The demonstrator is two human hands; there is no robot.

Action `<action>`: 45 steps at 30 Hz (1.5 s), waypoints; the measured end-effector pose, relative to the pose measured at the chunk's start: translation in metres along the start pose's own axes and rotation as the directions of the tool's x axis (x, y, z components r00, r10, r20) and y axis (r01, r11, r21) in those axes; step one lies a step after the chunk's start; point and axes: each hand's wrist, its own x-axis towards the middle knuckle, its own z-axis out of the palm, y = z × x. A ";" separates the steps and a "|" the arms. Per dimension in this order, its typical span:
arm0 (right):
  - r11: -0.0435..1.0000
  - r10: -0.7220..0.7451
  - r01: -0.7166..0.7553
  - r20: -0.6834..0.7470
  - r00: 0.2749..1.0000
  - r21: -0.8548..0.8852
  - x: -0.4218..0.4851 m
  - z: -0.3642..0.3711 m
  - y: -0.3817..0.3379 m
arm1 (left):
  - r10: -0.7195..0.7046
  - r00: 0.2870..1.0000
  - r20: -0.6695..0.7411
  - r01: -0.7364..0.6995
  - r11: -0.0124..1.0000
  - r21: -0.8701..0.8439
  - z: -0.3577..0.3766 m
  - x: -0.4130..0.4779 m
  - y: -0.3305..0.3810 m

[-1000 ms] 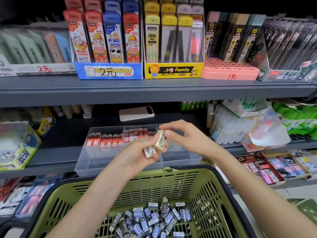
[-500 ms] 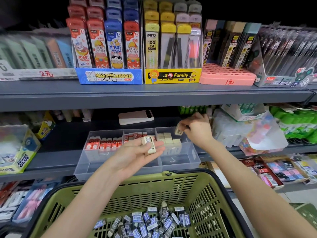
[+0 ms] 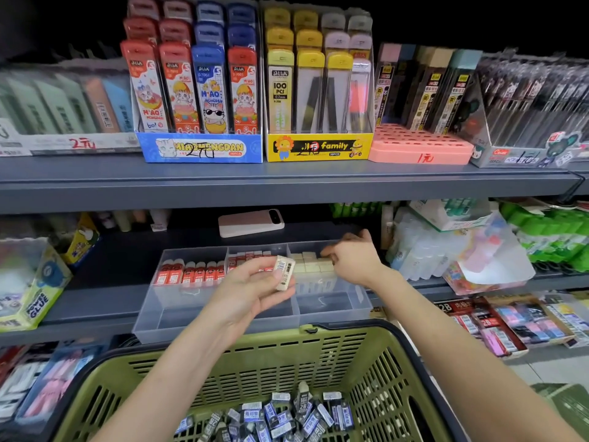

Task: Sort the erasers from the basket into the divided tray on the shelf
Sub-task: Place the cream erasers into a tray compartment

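- The left hand (image 3: pixel 251 288) is pinching a cream rectangular eraser (image 3: pixel 284 272) in a barcoded paper sleeve. The thumb is pressing one face and the fingers are curling behind it.
- This eraser is hanging in the air above the clear plastic divided tray (image 3: pixel 223 327), over the wall between the middle and right compartments.
- Its long axis is running away from the person toward the back of the grey metal shelf (image 3: pixel 105 301), tilted only a little.
- The right hand (image 3: pixel 353 256) is reaching into the right compartment, its curled fingers (image 3: pixel 328 252) coming down on the row of cream erasers (image 3: pixel 314 264) packed at the back. Whether they are gripping one or only nudging the row, I cannot tell.
- The red-sleeved erasers (image 3: pixel 191 272) are filling the back of the left compartment, and more of them are sitting in the middle one.
- The pile of dark-sleeved erasers (image 3: pixel 280 416) is lying in the green plastic basket (image 3: pixel 287 346) below, so much of the sorting is probably still waiting.
- The relation that matters: the matching cream row is lying just to the right of the held eraser and slightly beyond it. The right hand is the nearer one, already touching that row.
- A hand-over to the right, or a short carry rightward by the left hand, is probably coming. Either way the eraser likely needs lining up with its neighbours.
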 end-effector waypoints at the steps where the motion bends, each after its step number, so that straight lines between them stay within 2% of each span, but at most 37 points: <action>1: 1.000 0.002 -0.003 -0.042 0.999 -0.023 -0.003 -0.003 -0.002 | 0.016 1.000 0.008 -0.016 0.999 0.039 0.001 0.001 0.000; 2: 1.000 0.010 -0.010 -0.095 0.995 -0.004 -0.007 -0.006 -0.003 | 0.034 0.999 0.021 -0.036 0.996 0.080 0.002 0.002 -0.001; 3: 0.995 0.030 -0.016 -0.150 0.988 0.098 -0.013 -0.011 -0.005 | 0.053 0.998 0.035 -0.057 0.991 0.119 0.003 0.003 -0.001; 4: 0.961 0.059 -0.010 -0.170 0.984 0.278 -0.019 -0.017 -0.007 | 0.075 0.996 0.048 -0.081 0.984 0.161 0.004 0.004 -0.002; 5: 0.870 0.068 0.020 -0.160 0.985 0.492 -0.027 -0.023 -0.011 | 0.098 0.993 0.059 -0.108 0.973 0.204 0.005 0.006 -0.002; 6: 0.738 0.044 0.059 -0.135 0.990 0.672 -0.036 -0.031 -0.015 | 0.124 0.990 0.071 -0.138 0.959 0.246 0.007 0.006 -0.003; 7: 0.619 0.005 0.088 -0.116 0.993 0.781 -0.046 -0.038 -0.020 | 0.153 0.985 0.082 -0.170 0.945 0.280 0.009 0.007 -0.004; 8: 0.550 -0.029 0.105 -0.107 0.994 0.829 -0.054 -0.043 -0.025 | 0.180 0.979 0.092 -0.200 0.930 0.309 0.012 0.008 -0.005; 9: 0.529 -0.047 0.117 -0.109 0.993 0.840 -0.061 -0.045 -0.029 | 0.206 0.973 0.102 -0.228 0.914 0.335 0.015 0.009 -0.007; 11: 0.547 -0.026 0.130 -0.138 0.990 0.827 -0.067 -0.046 -0.030 | 0.258 0.959 0.120 -0.285 0.872 0.397 0.022 0.010 -0.010; 14: 0.574 0.029 0.128 -0.176 0.984 0.809 -0.066 -0.047 -0.018 | 0.346 0.927 0.145 -0.367 0.754 0.545 0.028 0.014 -0.014; 16: 0.612 0.119 0.102 -0.219 0.968 0.784 -0.060 -0.046 -0.004 | 0.411 0.897 0.164 -0.402 0.601 0.691 0.026 0.018 -0.017; 18: 0.681 0.251 0.040 -0.284 0.925 0.731 -0.049 -0.041 0.009 | 0.500 0.833 0.236 -0.423 0.301 0.855 0.022 0.021 -0.020; 20: 0.812 0.313 -0.048 -0.365 0.877 0.582 -0.038 -0.034 0.016 | 0.517 0.784 0.343 -0.418 0.031 0.908 0.017 0.024 -0.023; 22: 0.908 0.268 -0.072 -0.439 0.858 0.412 -0.026 -0.024 0.016 | 0.436 0.807 0.397 -0.367 -0.156 0.917 0.013 0.026 -0.028; 24: 0.957 0.183 -0.050 -0.462 0.868 0.285 -0.017 -0.014 0.014 | 0.336 0.856 0.392 -0.304 -0.287 0.909 0.010 0.028 -0.034; 28: 0.989 0.085 -0.016 -0.469 0.879 0.149 -0.005 0.003 0.011 | 0.280 0.879 0.386 -0.290 -0.328 0.899 0.008 0.030 -0.040; 32: 0.992 0.056 -0.017 -0.323 0.945 0.122 0.000 0.014 0.009 | 0.286 0.872 0.398 -0.298 -0.335 0.894 0.007 0.032 -0.041; 36: 0.996 -0.008 0.031 -0.270 0.963 0.082 0.004 0.012 0.009 | 0.290 0.869 0.400 -0.297 -0.341 0.892 0.007 0.032 -0.041; 40: 0.996 -0.082 0.077 -0.184 0.980 -0.037 0.007 0.007 0.010 | 0.293 0.865 0.407 -0.298 -0.352 0.887 0.007 0.032 -0.042; 45: 0.994 -0.083 0.063 -0.233 0.969 -0.092 -0.006 0.000 0.004 | 0.312 0.851 0.422 -0.318 -0.332 0.888 0.007 0.028 -0.037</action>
